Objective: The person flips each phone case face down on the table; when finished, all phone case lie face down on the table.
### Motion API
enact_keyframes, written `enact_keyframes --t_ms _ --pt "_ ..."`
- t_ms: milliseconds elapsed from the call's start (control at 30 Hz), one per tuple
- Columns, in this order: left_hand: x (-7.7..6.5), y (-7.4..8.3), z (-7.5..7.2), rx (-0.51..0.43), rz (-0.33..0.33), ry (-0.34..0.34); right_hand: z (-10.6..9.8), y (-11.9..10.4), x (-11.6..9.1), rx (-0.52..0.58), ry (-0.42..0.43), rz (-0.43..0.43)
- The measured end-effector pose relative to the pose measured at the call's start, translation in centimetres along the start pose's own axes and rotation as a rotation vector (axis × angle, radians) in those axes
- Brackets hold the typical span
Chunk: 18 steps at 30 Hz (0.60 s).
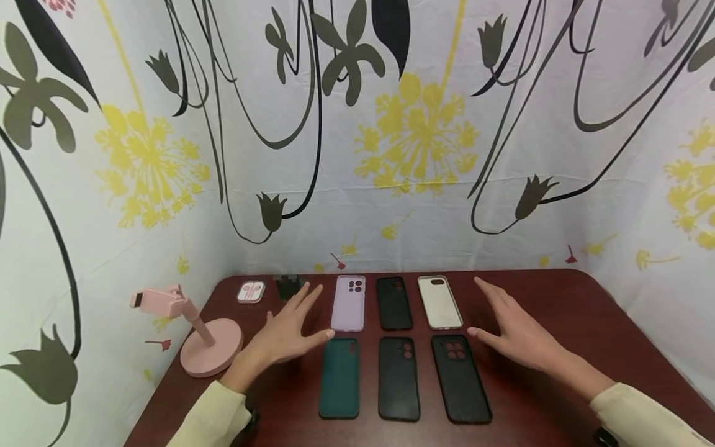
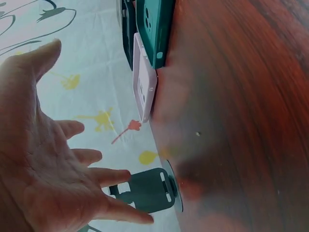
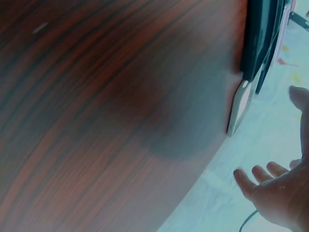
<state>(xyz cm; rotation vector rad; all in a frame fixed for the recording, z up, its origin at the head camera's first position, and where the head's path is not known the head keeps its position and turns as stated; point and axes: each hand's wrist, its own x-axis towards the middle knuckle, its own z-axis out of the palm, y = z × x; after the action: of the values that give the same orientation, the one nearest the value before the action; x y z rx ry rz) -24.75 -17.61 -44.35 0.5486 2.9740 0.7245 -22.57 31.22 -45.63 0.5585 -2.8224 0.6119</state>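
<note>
Six phone cases lie on the table in two rows. At the back are a lilac case (image 1: pixel 348 304), a black case (image 1: pixel 394 304) and a white case (image 1: pixel 440 303). The front row has a teal case (image 1: pixel 339 380), a dark case (image 1: pixel 399 380) and a black case with a square camera cutout (image 1: pixel 462 380). My left hand (image 1: pixel 290 332) is held over the table left of the cases, fingers spread, thumb toward the lilac and teal ones. To the right of the cases, my right hand (image 1: pixel 516 329) hovers with fingers extended. Both palms hold nothing.
A pink stand (image 1: pixel 211 349) with a round base stands on the left of the table (image 1: pixel 581 347). Behind my left hand are a small white and pink square box (image 1: pixel 251 292) and a dark folding stand (image 2: pixel 149 191). Patterned cloth (image 1: pixel 335 155) hangs behind and at the sides.
</note>
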Motion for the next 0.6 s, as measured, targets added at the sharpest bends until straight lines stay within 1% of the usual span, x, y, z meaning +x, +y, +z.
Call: enact_keyframes --t_ms 133,233,300,400,467,533,600 --pt "0.3 0.2 0.3 -0.034 0.012 0.039 1.0 -1.0 1.2 0.132 0.024 -0.041" --pt "0.6 0.0 0.4 -0.066 0.03 0.056 1.8 -1.9 2.3 0.241 0.02 -0.029" --pt "0.9 -0.2 0.5 -0.107 0.053 0.051 2.2 -2.5 3.0 0.333 -0.001 -0.012" --pt "1.3 -0.3 0.6 -0.219 0.075 0.027 3.0 -3.5 4.0 0.499 -0.043 0.008" --pt "1.7 -0.3 0.7 -0.301 0.075 0.011 3.4 -4.1 4.6 0.581 -0.074 0.017" --pt "2.2 -0.3 1.0 -0.372 0.057 -0.003 3.7 -4.7 5.2 0.653 -0.103 0.035" --pt "2.8 -0.3 1.4 -0.424 0.019 -0.014 4.0 -5.2 5.7 0.697 -0.126 0.044"
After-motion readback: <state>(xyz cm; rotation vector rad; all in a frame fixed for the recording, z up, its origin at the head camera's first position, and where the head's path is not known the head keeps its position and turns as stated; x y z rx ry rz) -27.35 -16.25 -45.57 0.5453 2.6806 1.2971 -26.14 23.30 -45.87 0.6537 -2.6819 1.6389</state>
